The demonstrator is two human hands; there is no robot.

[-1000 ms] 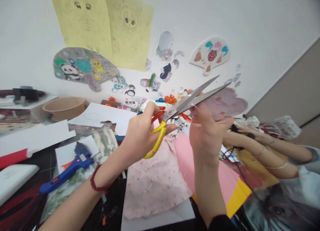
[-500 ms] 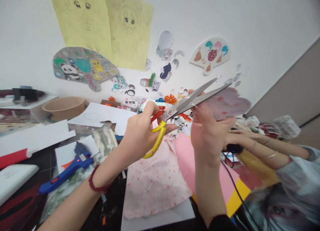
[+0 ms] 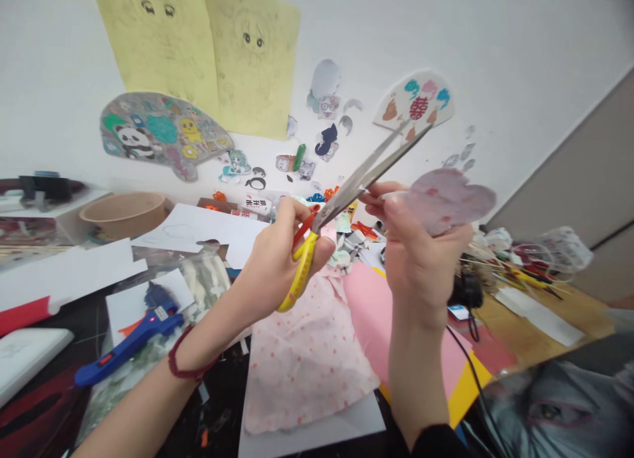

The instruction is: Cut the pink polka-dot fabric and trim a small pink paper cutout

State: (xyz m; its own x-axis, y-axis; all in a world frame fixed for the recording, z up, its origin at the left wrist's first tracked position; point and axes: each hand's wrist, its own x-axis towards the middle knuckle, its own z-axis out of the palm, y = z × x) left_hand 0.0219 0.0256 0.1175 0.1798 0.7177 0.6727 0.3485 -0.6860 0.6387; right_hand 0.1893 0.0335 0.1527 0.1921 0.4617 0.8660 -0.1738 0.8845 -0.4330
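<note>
My left hand [image 3: 277, 260], with a dark red bracelet on its wrist, is closed around the red and yellow handles of a pair of scissors [image 3: 317, 237]. The long metal blades point up and to the right, nearly together. Beside them, my right hand [image 3: 421, 260] pinches a pale pink spotted fabric piece [image 3: 448, 197] with a scalloped, petal-like edge. A small bit of that fabric reaches close to the blades; whether they touch, I cannot tell. Below both hands, a larger pink spotted cloth [image 3: 307, 365] lies on white paper [image 3: 356, 418].
A blue glue gun [image 3: 133, 342] rests at left, near a round tan container [image 3: 123, 214] and white paper sheets [image 3: 198, 230]. Pink paper [image 3: 364, 299] lies under my right wrist, with a black cable [image 3: 470, 372] beside it. Drawings and cutouts cover the white wall behind.
The scissors have shifted left and their blades have come closer together, away from the fabric's scalloped part. Another person's arms at the right have withdrawn from view, uncovering the wooden tabletop.
</note>
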